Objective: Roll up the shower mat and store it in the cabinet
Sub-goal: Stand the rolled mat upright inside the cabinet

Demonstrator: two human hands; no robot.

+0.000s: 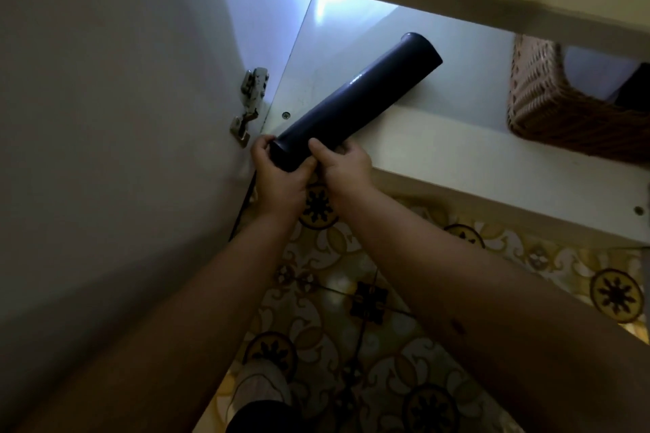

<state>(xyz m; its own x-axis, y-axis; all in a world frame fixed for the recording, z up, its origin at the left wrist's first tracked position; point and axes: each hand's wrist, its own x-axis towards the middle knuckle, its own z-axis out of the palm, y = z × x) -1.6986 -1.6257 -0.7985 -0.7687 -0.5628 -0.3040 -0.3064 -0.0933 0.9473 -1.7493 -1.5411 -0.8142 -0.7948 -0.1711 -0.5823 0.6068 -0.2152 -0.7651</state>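
Rolled mat [355, 102] gripped at near end, both hands [313, 172], far end inside cabinet [439, 141]

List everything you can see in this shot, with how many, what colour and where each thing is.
rolled shower mat: one, dark grey-blue, far end inside the cabinet, near end over the cabinet's front edge
cabinet: one, white, open, upper middle
cabinet door: one, white, swung open at left
hinge: one, metal, on the door's inner edge
wicker basket: one, brown, on the cabinet floor at right
floor tiles: many, cream and yellow with dark floral motifs, below
foot: one, light, bottom centre
left hand: one, gripping the mat's near end
right hand: one, gripping the mat beside the left hand
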